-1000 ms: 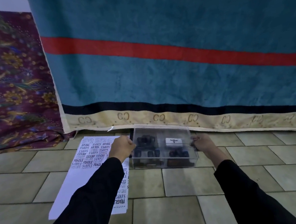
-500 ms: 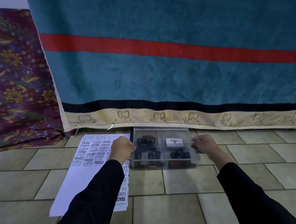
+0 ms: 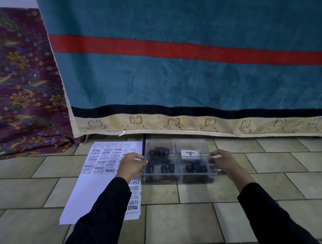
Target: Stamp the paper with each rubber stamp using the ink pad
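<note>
1. A person grips a clear box [image 3: 177,180] at both ends: the left hand [image 3: 132,166] curls round its left side with the thumb on the top edge, and the right hand [image 3: 223,160] clasps its right side the same way.
2. Between the two hands, inside the box, lie the stamps [image 3: 158,153], dark and round-handled. Most are in the half nearer the left hand, with a few more [image 3: 195,168] in the half nearer the right hand.
3. The ink pad [image 3: 190,155], a white case marked "Artline", sits in the right half of the box, just inside the right hand's fingers and beyond the few stamps there.
4. The paper [image 3: 96,183] lies flat under and to the outer side of the left hand, its near edge passing beneath the left sleeve [image 3: 105,211]. It carries printed words such as "FRAGILE", "SAMPLE" and "AIR MAIL" at its far end and along the edge beside the box.
5. Box and paper both rest on a tiled floor [image 3: 182,219]; from here I cannot tell whether the box is lifted clear of it.
6. Beyond the hands hangs a teal blanket [image 3: 172,79] with a red stripe and a cream border, its hem just behind the box.
7. Far out past the left hand, a maroon floral cloth [image 3: 16,84] is draped down to the floor.
</note>
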{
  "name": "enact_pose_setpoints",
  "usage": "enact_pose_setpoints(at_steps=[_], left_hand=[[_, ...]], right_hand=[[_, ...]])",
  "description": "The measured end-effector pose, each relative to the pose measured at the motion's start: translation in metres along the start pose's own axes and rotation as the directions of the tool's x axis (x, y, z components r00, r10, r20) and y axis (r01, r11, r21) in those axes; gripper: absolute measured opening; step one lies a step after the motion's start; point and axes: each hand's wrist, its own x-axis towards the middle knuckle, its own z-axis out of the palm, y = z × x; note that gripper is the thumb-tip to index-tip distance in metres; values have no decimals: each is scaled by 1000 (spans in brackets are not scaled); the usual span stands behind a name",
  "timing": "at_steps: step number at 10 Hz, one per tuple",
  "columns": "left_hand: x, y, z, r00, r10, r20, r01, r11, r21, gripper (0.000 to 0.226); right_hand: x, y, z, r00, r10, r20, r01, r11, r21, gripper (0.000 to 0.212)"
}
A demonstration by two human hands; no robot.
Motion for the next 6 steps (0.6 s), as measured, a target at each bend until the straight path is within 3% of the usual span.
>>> enact_pose_setpoints(at_steps=[5,6], left_hand=[[-24,-15,-9,998,-50,30,48,997,64,15],[-30,-13,-9,996,74,-57,-64,985,160,37]], right_hand=[[-29,27,-1,1000,6,0,-6,1000,-19,18],[-37,25,-3,999,-40,-18,41,998,57,29]])
